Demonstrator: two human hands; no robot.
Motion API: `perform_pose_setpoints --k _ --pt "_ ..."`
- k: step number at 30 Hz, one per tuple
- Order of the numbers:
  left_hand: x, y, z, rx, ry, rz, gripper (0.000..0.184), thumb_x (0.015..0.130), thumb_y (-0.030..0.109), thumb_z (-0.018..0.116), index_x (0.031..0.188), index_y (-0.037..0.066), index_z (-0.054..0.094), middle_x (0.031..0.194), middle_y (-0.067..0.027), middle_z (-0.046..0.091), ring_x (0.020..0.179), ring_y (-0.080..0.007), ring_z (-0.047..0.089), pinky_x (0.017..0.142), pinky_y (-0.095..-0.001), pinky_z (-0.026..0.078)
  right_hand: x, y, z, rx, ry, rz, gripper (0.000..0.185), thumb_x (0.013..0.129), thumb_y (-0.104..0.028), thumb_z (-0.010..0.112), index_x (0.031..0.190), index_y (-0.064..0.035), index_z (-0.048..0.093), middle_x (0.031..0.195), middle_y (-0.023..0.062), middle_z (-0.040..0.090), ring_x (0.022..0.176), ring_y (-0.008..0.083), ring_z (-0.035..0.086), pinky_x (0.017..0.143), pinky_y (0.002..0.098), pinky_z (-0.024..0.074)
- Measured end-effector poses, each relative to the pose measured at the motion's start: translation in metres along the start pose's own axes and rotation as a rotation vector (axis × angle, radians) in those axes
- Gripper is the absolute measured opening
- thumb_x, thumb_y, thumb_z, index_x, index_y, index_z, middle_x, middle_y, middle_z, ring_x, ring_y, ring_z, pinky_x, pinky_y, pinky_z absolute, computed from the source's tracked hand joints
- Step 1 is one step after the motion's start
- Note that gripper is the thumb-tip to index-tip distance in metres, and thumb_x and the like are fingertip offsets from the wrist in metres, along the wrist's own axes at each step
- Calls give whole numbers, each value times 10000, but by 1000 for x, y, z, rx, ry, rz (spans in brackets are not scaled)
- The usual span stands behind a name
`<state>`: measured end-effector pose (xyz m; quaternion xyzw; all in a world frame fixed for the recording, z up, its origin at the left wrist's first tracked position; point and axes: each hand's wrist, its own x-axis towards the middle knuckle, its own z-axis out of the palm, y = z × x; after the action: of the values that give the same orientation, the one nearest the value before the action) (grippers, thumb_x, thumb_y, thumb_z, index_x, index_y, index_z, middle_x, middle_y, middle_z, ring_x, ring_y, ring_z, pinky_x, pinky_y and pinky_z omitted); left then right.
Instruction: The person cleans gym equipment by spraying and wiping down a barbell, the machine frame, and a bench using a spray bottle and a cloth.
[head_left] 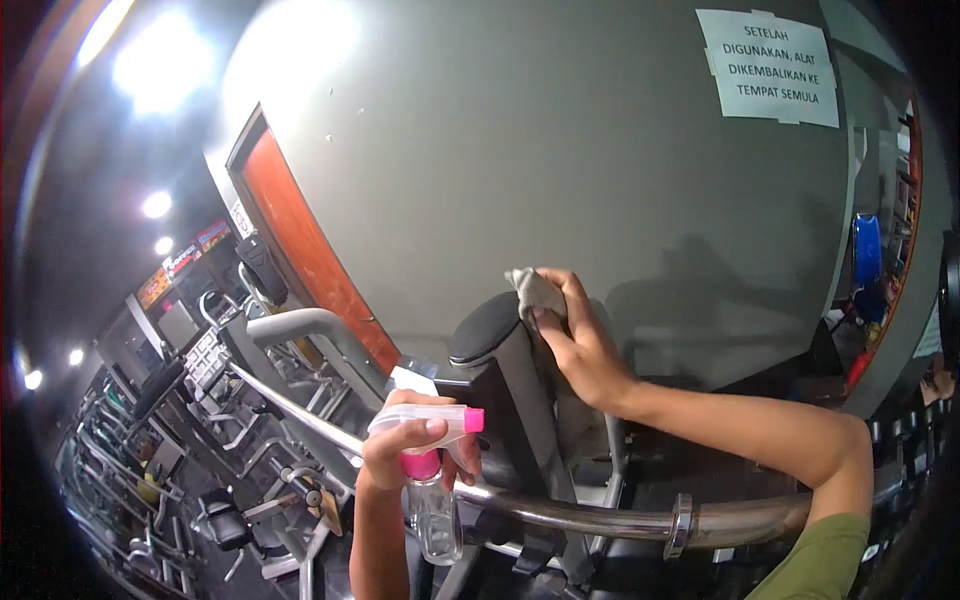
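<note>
My left hand (pixel 400 445) is wrapped round the neck of a spray bottle (pixel 432 500), which has a clear body, a pink collar and a whitish trigger head with a pink nozzle pointing right. My right hand (pixel 585 345) grips a grey cloth (pixel 538 295) at the upper right edge of a black padded cushion (pixel 487 328) on a gym machine. Whether the cloth presses on the pad or is just beside it, I cannot tell. Below both hands runs a thick chrome bar (pixel 580 517).
A grey wall (pixel 520 150) with a taped paper sign (pixel 770 68) stands behind the machine. To the left are an orange-brown door (pixel 305 240) and several gym machines (pixel 225 515). At right are shelves (pixel 890 240) and a row of dumbbells (pixel 905 440).
</note>
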<state>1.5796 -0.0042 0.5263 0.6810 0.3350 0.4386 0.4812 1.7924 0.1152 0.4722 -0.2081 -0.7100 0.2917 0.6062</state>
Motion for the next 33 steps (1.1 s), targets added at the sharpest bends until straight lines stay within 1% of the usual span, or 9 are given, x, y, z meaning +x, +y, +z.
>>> perform_pose_setpoints --k 3,9,12,15,18,22,26,27,33 --pt "0 -2 -1 -14 -4 -12 496 844 374 588 759 -103 691 700 -221 694 486 -261 660 406 -300 517 -1 -1 -6 -96 -89 -165 358 1027 -91 548 1347 -47 396 1223 182 458 1166 336 532 1052 411 423" --pt "2 -1 -3 -26 -31 6 497 842 374 590 759 -106 689 700 -233 692 508 -276 678 372 -312 512 -72 53 -10 -254 -267 -98 497 972 -1 571 1380 -43 292 1232 218 373 1204 375 493 988 455 460" --pt "3 -1 -4 -20 -55 9 503 841 378 589 759 -108 689 702 -234 693 508 -276 678 384 -309 515 -44 32 -13 -329 -170 -285 508 941 14 618 1357 -47 333 1195 197 393 1122 377 549 883 448 526" --pt "3 1 -5 -14 -72 -6 501 851 369 585 763 -113 688 707 -237 695 502 -276 674 399 -309 519 -18 -11 -11 -244 -240 -532 507 923 -10 662 1342 -97 388 1172 183 411 997 347 605 752 419 566" --pt "3 2 -4 -15 -63 -9 499 854 364 585 763 -116 686 710 -241 696 489 -275 667 407 -310 520 -55 -3 1 -256 -381 -584 501 908 -58 700 1324 -178 448 1165 163 428 909 307 631 683 393 603" --pt "4 -2 -9 -17 -93 9 500 846 368 581 767 -114 687 707 -235 696 484 -270 661 403 -312 516 -57 11 -9 -258 -513 -693 483 885 -100 731 1274 -232 476 1164 146 420 998 281 612 698 381 611" --pt "5 -1 -7 -15 -95 6 498 841 371 577 765 -108 686 702 -229 695 475 -267 654 397 -307 507 -50 7 0 -257 -259 -417 588 793 -94 806 1269 -300 530 1193 147 435 972 316 641 622 355 611" --pt "5 0 -6 -13 -94 7 496 841 370 576 764 -107 686 700 -228 694 472 -267 651 395 -305 504 -49 6 -1 -246 -267 -406 584 790 -82 794 1276 -279 538 1171 149 458 983 341 630 675 364 610" --pt "5 0 -5 -18 -102 14 493 841 379 574 747 -93 683 697 -222 694 476 -266 652 387 -300 497 -61 57 -24 -382 -575 -803 524 867 -123 739 1296 -273 479 1160 147 477 975 307 606 571 364 587"
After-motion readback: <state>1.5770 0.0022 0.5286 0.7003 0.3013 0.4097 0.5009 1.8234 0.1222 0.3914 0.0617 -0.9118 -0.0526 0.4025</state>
